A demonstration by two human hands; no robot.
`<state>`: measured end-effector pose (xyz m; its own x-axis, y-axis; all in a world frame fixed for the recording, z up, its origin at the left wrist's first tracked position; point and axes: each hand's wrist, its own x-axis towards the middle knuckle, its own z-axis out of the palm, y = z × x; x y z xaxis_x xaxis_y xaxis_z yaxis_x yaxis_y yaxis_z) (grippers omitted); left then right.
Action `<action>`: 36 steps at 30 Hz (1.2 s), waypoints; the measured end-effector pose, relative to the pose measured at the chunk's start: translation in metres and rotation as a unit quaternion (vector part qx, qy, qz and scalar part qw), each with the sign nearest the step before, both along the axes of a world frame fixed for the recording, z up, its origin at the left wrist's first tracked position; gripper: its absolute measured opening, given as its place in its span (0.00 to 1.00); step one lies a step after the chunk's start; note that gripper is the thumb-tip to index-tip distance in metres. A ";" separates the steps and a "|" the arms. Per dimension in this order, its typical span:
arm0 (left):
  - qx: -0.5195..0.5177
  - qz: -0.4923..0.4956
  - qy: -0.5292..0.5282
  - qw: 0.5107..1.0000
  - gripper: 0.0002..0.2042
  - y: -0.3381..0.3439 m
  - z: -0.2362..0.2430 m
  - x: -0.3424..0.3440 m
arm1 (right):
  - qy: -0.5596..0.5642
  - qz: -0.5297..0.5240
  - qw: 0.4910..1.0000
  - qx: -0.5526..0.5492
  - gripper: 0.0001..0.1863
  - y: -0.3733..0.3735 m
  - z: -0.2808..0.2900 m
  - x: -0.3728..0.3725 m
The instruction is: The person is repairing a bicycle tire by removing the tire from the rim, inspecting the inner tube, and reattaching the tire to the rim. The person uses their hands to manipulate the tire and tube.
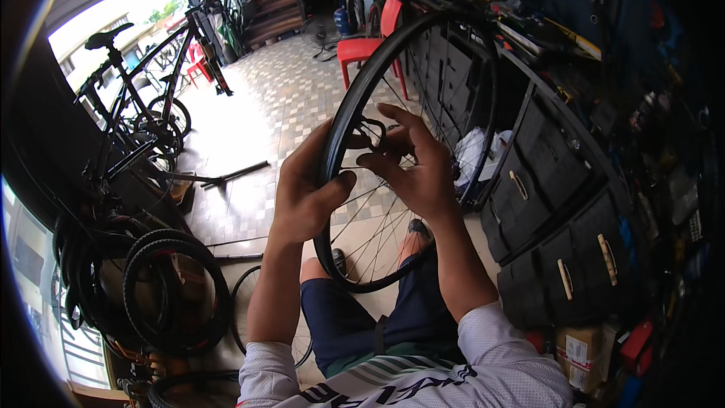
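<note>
I hold a bicycle wheel with a black rim (361, 79) and thin spokes upright and tilted in front of me, its lower part between my legs. My left hand (306, 189) is closed round the rim's near side, thumb on its inner face. My right hand (411, 170) reaches among the spokes, thumb and forefinger spread apart, beside a small dark looped piece (377, 132) that I cannot make out clearly.
Bicycles (136, 98) stand by the bright doorway at left, above piled tyres (177, 245) and a loose wheel (245, 283). A red chair (362, 49) stands ahead. A tool-covered workbench with dark drawers (521, 181) lines the right, a cardboard box (574, 355) low beside it.
</note>
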<state>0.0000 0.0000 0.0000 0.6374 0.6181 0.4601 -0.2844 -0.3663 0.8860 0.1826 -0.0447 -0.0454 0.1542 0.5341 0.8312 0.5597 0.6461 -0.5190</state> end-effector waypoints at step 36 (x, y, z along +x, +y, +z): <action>0.104 0.075 0.002 0.992 0.34 0.006 -0.008 0.005 | 0.229 0.044 0.972 -0.029 0.08 0.007 0.004 -0.006</action>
<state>0.0055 0.0061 -0.0076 0.5474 0.5979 0.5855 -0.2085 -0.5801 0.7874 0.1762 -0.0375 -0.0415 0.4528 0.6056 0.6544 0.2055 0.6433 -0.7375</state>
